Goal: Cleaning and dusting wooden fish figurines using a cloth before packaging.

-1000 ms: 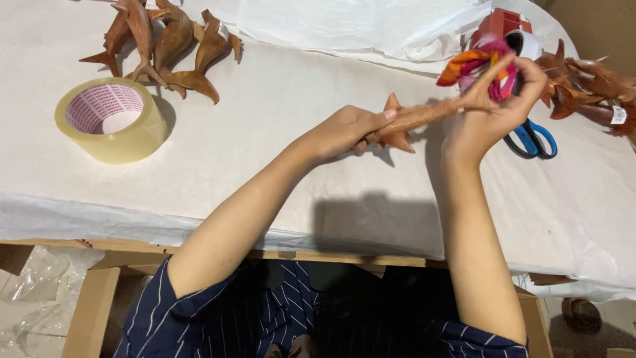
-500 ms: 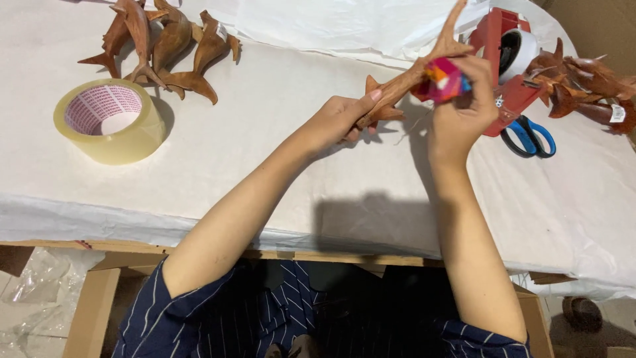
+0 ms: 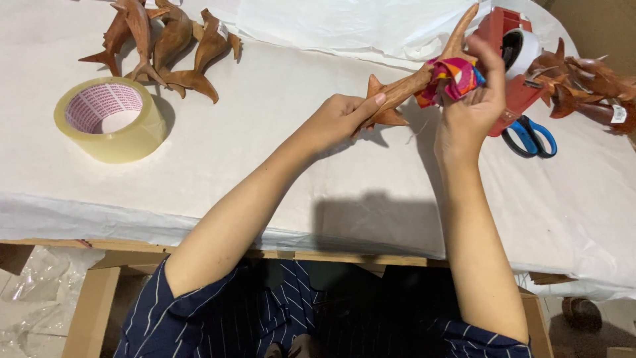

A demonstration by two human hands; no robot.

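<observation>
The left hand (image 3: 341, 119) grips the tail end of a wooden dolphin (image 3: 424, 76), held tilted above the table (image 3: 278, 166). The right hand (image 3: 474, 109) presses a colourful cloth (image 3: 454, 76) around its body, fingers closed.

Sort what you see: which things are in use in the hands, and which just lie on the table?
In use: left hand holds wooden dolphin; right hand presses colourful cloth on it.

Lying about: tape roll, carvings pile, red tape dispenser, blue scissors.
</observation>
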